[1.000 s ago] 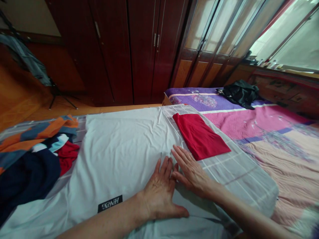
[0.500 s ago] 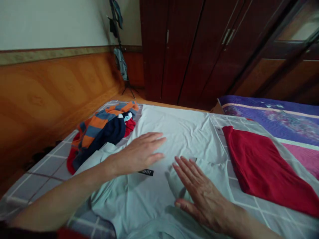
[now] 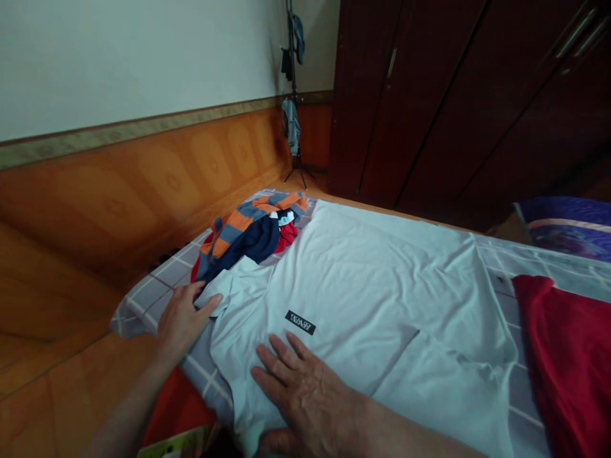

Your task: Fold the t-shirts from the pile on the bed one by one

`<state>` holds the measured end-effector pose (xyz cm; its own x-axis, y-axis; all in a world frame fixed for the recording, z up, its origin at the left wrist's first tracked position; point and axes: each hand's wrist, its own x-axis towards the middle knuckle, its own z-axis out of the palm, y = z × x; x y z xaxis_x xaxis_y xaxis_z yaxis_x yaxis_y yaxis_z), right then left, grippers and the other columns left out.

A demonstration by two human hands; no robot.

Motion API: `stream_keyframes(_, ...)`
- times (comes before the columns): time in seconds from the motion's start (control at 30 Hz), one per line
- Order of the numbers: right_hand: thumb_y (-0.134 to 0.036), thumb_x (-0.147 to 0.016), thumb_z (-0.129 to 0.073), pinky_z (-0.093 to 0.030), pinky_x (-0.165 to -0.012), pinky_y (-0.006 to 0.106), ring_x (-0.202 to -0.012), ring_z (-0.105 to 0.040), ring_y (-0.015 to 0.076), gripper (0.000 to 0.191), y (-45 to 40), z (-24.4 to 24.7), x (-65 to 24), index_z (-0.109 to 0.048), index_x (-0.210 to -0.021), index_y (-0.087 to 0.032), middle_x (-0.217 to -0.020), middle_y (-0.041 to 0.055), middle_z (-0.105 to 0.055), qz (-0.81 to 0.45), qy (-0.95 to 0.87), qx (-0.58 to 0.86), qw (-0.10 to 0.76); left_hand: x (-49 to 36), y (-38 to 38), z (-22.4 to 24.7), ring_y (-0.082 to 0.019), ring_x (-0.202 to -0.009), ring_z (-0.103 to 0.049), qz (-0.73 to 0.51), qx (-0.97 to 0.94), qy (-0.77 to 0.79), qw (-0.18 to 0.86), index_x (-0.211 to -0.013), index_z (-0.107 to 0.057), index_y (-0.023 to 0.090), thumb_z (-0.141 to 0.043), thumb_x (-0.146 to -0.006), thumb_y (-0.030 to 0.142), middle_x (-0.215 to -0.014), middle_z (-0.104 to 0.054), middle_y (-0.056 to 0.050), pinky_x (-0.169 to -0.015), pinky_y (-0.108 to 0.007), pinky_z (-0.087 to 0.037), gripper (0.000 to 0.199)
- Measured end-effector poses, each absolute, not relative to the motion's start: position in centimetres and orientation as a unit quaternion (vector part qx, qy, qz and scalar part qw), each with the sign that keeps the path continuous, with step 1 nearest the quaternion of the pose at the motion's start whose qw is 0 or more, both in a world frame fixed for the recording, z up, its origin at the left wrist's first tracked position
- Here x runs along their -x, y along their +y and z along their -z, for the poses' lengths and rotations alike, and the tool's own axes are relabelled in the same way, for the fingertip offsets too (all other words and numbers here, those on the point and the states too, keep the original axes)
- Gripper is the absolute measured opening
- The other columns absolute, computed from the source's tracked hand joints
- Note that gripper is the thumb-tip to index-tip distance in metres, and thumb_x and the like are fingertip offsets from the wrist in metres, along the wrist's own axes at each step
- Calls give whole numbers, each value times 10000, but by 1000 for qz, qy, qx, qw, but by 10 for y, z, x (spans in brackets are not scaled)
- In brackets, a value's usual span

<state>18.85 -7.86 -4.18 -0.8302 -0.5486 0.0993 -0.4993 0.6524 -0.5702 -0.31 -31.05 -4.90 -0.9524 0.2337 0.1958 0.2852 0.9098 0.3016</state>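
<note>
1. The dark wooden wardrobe stands beyond your white T-shirt, with a wood-panelled wall off to the shirt's far left.
2. Beneath the T-shirt lies a grey checked bedsheet, whose soft left edge drops to the wooden floor just beside the shirt.
3. The T-shirt is thin, smooth knit, spread flat with shallow creases.
4. Right of the shirt, you have one flat, folded red cloth, near but apart.
5. Past the shirt's far left corner sits one rumpled heap of clothes, striped orange and blue.
6. Your two hands are open: your left hand rests loosely spread at the shirt's left edge, and your right hand presses wide and flat on its near part. Neither grips anything.
7. One small black label sits on the shirt, just above your right hand.
</note>
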Motion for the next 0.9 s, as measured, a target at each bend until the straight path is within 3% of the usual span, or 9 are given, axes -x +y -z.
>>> stream_keyframes(0.17, -563, -876, -472, -54, -1153, 456, -1401, -168, 261, 717, -78, 53, -191, -330, -1428, -128, -1502, 145, -262, 299, 907, 295, 19, 20, -308, 25, -227, -761, -598, 196, 113, -973, 35, -748, -577, 201, -472, -763, 551, -733, -605, -13, -660, -276, -440, 365)
stream_keyframes(0.4, -557, -884, -462, -59, -1150, 455, -1396, -181, 272, 697, -77, 57, -192, -349, -1417, -123, -1501, 146, -272, 296, 908, 297, 5, 25, -295, 2, -124, -511, -512, 565, 39, -821, -67, -832, -553, 155, -718, -581, 435, -612, -576, 36, -505, -222, -397, 411)
stream_keyframes(0.5, -570, -873, -472, -80, -1148, 459, -1392, -193, 281, 697, -78, 57, -192, -377, -1396, -121, -1498, 148, -280, 290, 910, 297, -4, 21, -274, -2, -107, -506, -514, 632, 44, -770, -81, -869, -548, 143, -762, -544, 363, -635, -590, 34, -505, -212, -408, 447)
stream_keyframes(0.6, -569, -870, -476, -134, -1140, 461, -1375, -235, 294, 676, -78, 55, -193, -426, -1354, -100, -1479, 169, -313, 266, 916, 300, -32, 0, -243, -13, -100, -514, -535, 622, 106, -772, -75, -915, -552, 144, -739, -603, 368, -666, -598, 32, -498, -197, -418, 428)
stream_keyframes(0.77, -459, -928, -412, -266, -1099, 408, -1291, -372, 274, 482, -81, 50, -197, -521, -1251, -118, -1399, 142, -445, 217, 913, 309, -154, -37, -202, -30, -95, -481, -551, 502, 290, -777, -246, -1098, -531, 162, -559, -811, 431, -769, -623, -8, -421, -190, -399, 394)
stream_keyframes(0.9, -285, -899, -443, -373, -1014, 418, -1181, -465, 285, 318, -79, 46, -194, -604, -1112, -113, -1277, 150, -549, 203, 917, 241, -244, -38, -207, -24, -133, -645, -607, 415, 315, -844, -127, -1036, -579, 171, -501, -856, 400, -839, -646, -28, -574, -234, -468, 302)
